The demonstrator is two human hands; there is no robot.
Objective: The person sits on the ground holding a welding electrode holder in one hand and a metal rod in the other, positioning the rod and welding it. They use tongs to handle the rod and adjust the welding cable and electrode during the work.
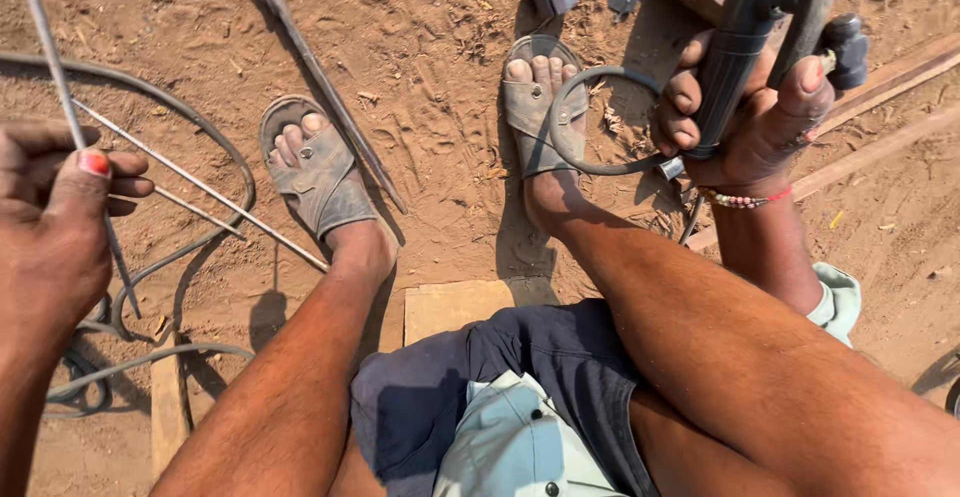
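Observation:
My left hand [50, 217] at the left edge pinches a thin metal rod [45, 52] that runs up and out of the top of the view. My right hand [745, 122] at the upper right grips the dark handle of a welding electrode holder [735, 52], from which a black cable [590, 162] loops over my right foot. Both feet, in grey sandals [315, 172], rest on sandy ground, and my bare legs fill the lower middle.
Several thin rods [210, 192] and a curved grey cable [215, 137] lie on the sand at left. A long metal bar [320, 77] lies between my feet. Wooden planks [880, 152] run at the right; a small wooden block [450, 307] sits under me.

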